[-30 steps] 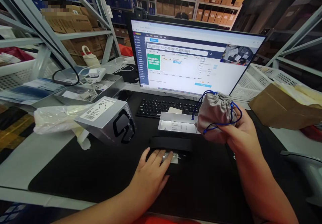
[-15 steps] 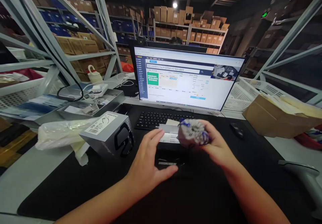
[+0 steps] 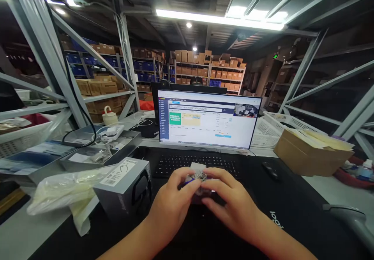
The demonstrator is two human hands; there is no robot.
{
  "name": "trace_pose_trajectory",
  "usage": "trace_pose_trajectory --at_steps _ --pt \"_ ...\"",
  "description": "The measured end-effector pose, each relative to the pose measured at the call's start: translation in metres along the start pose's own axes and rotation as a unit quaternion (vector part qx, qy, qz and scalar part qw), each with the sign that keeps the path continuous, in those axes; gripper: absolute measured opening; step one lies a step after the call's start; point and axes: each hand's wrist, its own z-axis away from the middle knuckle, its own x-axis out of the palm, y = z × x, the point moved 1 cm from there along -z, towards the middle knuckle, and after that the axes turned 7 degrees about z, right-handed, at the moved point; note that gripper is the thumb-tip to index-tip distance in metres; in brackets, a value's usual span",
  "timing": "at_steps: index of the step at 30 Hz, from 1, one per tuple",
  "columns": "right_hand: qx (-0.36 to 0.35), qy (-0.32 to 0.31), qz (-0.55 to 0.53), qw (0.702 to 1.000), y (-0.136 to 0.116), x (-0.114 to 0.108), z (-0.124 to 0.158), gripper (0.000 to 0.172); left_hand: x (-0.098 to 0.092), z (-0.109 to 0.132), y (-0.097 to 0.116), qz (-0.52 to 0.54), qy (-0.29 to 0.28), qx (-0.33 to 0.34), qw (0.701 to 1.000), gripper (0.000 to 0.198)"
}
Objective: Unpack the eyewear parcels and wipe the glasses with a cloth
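A small grey drawstring pouch (image 3: 200,175) with gathered cloth and a bit of blue sits between my hands in front of the keyboard. My left hand (image 3: 172,197) grips it from the left, thumb and fingers closed at its top. My right hand (image 3: 232,195) holds its right side with bent fingers. The fingers hide much of the pouch, and the dark shape under it is hard to make out. Just beyond my fingertips lies a pale card-like piece (image 3: 198,166), touching the keyboard (image 3: 172,164).
A grey printed box (image 3: 125,186) and a clear plastic bag (image 3: 67,188) lie left. Behind the keyboard stands a monitor (image 3: 204,123). On the right are a mouse (image 3: 270,170), a cardboard box (image 3: 306,151) and a handheld scanner (image 3: 347,217).
The pouch has moved left and down in my right hand. My left hand, open before, now closes on it too. The view has tilted upward, and the small opened box is now mostly hidden.
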Motion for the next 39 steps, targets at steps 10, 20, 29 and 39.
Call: trace_pose_trajectory --at_steps 10,20,29,39 --pt "-0.046 -0.032 0.126 0.991 0.010 0.012 -0.013 0.026 -0.005 -0.013 -0.011 0.070 -0.183 -0.044 0.980 0.027" --pt "-0.114 0.018 0.201 0.973 0.005 -0.009 -0.009 0.016 -0.011 -0.007 -0.007 -0.109 -0.096 0.057 0.988 0.023" --pt "-0.222 0.023 0.108 0.969 0.000 0.014 -0.006 0.013 -0.008 -0.001 -0.017 0.034 -0.097 -0.043 0.994 0.025" --pt "-0.138 -0.034 0.245 0.959 0.021 -0.026 0.000 0.017 -0.028 -0.017 -0.011 0.013 -0.219 -0.014 0.975 0.019"
